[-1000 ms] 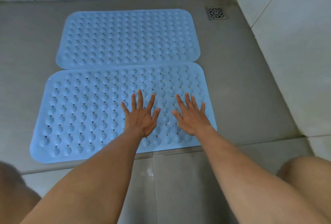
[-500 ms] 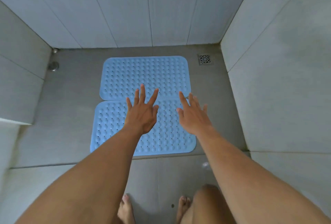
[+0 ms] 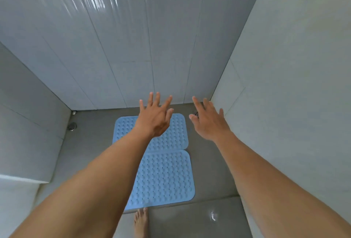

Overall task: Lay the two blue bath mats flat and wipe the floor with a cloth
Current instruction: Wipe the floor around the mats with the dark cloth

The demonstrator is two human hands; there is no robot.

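Note:
Two blue bath mats lie flat on the grey shower floor, one behind the other. The near mat [image 3: 165, 177] touches the far mat [image 3: 174, 133] along their long edges. My left hand [image 3: 154, 117] is raised in the air above the far mat, fingers spread, holding nothing. My right hand [image 3: 209, 121] hovers to the right of the far mat, also spread and empty. My left forearm hides the left part of both mats. No cloth is in view.
White tiled walls [image 3: 133, 47] enclose the floor on three sides. A floor drain [image 3: 196, 113] sits at the back right, partly behind my right hand. A round metal fitting [image 3: 72, 126] is at the left wall. My bare foot [image 3: 141, 222] stands before the near mat.
Both hands have lifted off the near mat and now hang in the air. The view has risen and pulled back, so the mats look smaller and the walls fill the frame.

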